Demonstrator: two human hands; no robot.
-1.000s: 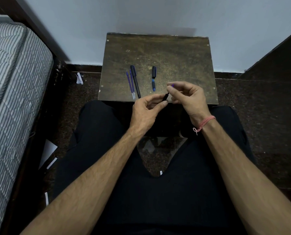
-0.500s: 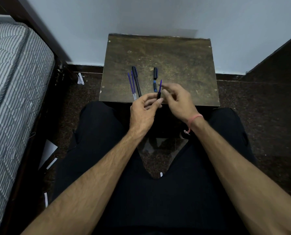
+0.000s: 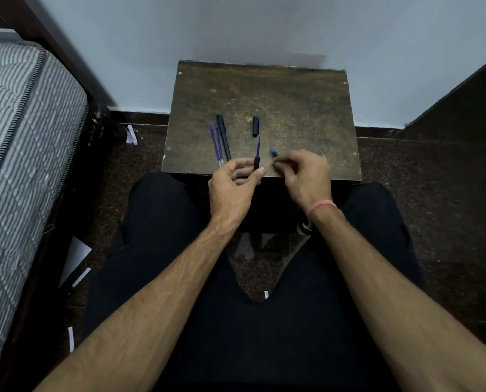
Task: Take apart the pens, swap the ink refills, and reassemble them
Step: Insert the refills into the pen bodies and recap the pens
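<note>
My left hand (image 3: 234,181) grips a black pen barrel (image 3: 256,163) upright at the table's near edge, with a blue refill (image 3: 258,145) sticking out of its top. My right hand (image 3: 304,172) pinches a small blue tip piece (image 3: 273,152) just to the right of the barrel, apart from it. On the brown table (image 3: 292,103) lie a whole black pen (image 3: 224,140) and two loose blue refills (image 3: 216,144) side by side at the left. A black cap (image 3: 255,126) lies alone near the middle.
The small table stands against a pale wall, with my black-trousered legs under its near edge. A striped mattress (image 3: 24,131) on a dark frame fills the left. Paper scraps (image 3: 78,258) lie on the dark floor at the left.
My right hand has picked the blue tip piece off the table beside the cap and moved right with it. The refill now stands in the barrel held by my left hand.
</note>
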